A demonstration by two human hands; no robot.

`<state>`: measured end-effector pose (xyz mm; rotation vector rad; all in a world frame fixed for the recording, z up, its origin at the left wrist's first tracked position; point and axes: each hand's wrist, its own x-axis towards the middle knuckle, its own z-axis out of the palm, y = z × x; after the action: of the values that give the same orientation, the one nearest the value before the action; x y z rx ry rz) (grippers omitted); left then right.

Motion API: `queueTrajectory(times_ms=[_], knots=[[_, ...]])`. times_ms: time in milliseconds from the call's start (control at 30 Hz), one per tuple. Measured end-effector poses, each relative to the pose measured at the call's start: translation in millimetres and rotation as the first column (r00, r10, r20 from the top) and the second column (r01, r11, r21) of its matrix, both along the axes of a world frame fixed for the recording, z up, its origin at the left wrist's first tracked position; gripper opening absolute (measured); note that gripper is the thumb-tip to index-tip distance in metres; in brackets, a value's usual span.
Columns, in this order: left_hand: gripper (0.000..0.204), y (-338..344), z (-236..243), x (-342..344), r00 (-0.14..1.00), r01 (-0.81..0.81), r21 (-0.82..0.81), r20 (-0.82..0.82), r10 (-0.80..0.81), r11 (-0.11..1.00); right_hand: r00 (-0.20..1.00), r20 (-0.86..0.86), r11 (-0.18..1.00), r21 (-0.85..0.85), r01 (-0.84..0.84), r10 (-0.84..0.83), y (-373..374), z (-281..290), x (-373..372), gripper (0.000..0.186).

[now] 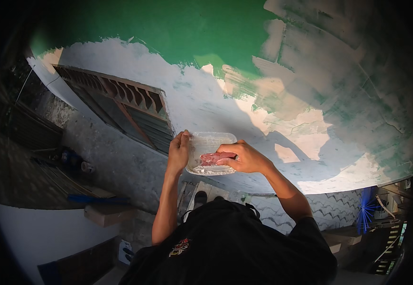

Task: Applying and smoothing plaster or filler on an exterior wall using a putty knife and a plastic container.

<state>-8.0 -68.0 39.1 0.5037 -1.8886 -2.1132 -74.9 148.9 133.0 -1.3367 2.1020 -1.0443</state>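
Note:
My left hand (179,151) grips the left edge of a clear plastic tub (198,142), which is smeared inside with pale filler. The tub is held out in front of my chest, close to the wall. My right hand (248,158) is closed around a flat red scraper (211,158), its surface streaked with white paste. The scraper's blade reaches into the tub, over a little paste along the near side. Whether it touches the bottom I cannot tell.
Ahead is a green wall (168,33), partly covered in white and beige filler (306,90). A louvred window (135,107) is at the left. My feet (200,196) are on a narrow plank. A concrete ledge (109,216) is lower left; blue bristles (366,211) stand at the right.

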Motion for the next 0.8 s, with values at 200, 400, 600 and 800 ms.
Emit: queueTrajectory(times_ms=[200,400,600,800], knots=[[0.045,-2.2,-26.1,1.3,0.993,0.0,0.042,0.12,-0.005,0.999,0.993,0.121,0.993,-0.118,0.029,-0.015,4.8,-14.9,-9.3,0.027],[0.043,3.0,-29.1,0.0,0.974,0.063,0.163,0.207,-0.097,0.985,0.971,0.24,0.998,-0.056,0.035,-0.021,10.4,-34.2,-27.4,0.031],[0.037,-3.7,-39.4,-3.2,0.959,0.124,0.167,0.234,-0.162,0.978,0.906,0.423,0.995,-0.08,0.062,-0.022,5.9,-38.6,-34.3,0.028],[0.037,-0.6,-27.6,-5.2,0.952,0.135,0.225,0.241,-0.189,0.965,0.834,0.55,0.987,-0.11,0.117,-0.037,6.4,-41.9,-36.7,0.025]])
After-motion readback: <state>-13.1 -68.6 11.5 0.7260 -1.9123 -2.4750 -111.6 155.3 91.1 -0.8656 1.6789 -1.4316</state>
